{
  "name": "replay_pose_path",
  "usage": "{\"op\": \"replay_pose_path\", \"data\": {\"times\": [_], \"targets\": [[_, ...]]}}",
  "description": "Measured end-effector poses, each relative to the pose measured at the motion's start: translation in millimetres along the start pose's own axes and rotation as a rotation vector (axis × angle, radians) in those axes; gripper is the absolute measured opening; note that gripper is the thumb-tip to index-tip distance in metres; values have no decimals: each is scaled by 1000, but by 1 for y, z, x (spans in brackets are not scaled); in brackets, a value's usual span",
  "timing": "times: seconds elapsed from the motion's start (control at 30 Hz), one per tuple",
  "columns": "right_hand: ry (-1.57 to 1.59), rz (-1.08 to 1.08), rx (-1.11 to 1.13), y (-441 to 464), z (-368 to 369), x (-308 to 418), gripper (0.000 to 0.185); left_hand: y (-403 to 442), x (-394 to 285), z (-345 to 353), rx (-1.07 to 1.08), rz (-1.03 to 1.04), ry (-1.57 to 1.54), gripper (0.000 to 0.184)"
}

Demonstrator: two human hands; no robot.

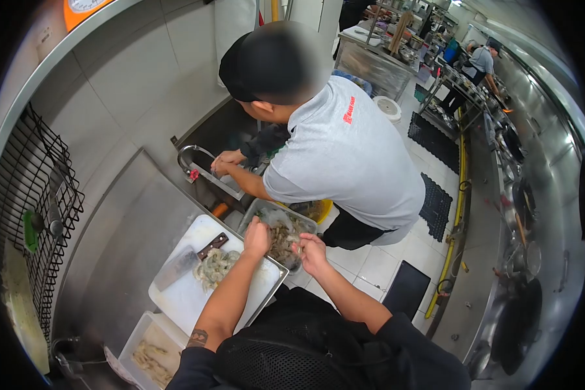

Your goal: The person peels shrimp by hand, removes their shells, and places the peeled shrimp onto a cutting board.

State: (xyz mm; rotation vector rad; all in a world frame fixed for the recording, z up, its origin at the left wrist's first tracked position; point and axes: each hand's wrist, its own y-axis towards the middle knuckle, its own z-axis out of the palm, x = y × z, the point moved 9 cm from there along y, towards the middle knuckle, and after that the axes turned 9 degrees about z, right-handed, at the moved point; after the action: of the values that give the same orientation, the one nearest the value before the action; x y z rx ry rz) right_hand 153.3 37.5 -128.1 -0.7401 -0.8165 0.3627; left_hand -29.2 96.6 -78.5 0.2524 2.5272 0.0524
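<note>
1. My left grip (258, 238) hangs at the side of the grey tub (311, 225) nearest the cutting board (183, 304); its fingers are curled inward – I cannot tell whether they grasp anything.
2. My right grip (313, 252) is over the tub's opposite side; thumb and fingers are drawn close together, yet what lies at their tips is too small for me to tell.
3. The grey-brown shrimp (282, 243) lie heaped inside that tub, below and between my two grips; the tub stands just past the board's corner nearest the sink (233, 190).
4. The board lies at the near edge of my steel desk (120, 244); a pile of pale shrimp (216, 268) rests towards its sink-side end, with a cleaver (179, 268) flat just beside it, blade towards the wall-side edge.
5. A white tub (129, 345) sits beside the board's opposite end; more pale shrimp lie in it – well apart from both my grips.
6. Another person (351, 153) in a grey shirt leans over the sink, both hands near the tap (196, 156).
</note>
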Motion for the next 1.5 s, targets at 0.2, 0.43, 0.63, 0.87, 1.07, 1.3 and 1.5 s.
{"op": "replay_pose_path", "data": {"times": [0.2, 0.43, 0.63, 0.87, 1.07, 1.3, 1.5], "targets": [[103, 57, 113, 14, 9, -10, 24, 0, -2, 26, 49, 5, -208, 38], [78, 76, 195, 7, 28, -13, 22, -18, -17, 50, 16, -293, -1217, 43], [-36, 81, 134, 8, 32, -22, 15, -37, -13, 23, -99, -352, -816, 24], [-230, 64, 163, -3, 38, -12, 18, -31, -51, -16, -253, 60, -413, 27], [-268, -58, 117, -3, 13, 0, 15, -28, -54, -6, -220, 236, -319, 29], [-237, -148, 103, -11, 5, 16, 19, -29, -36, 34, 291, -48, -534, 21], [-412, -189, 54, -16, -4, 13, 20, -28, -51, 16, 214, 164, -224, 19]]}}
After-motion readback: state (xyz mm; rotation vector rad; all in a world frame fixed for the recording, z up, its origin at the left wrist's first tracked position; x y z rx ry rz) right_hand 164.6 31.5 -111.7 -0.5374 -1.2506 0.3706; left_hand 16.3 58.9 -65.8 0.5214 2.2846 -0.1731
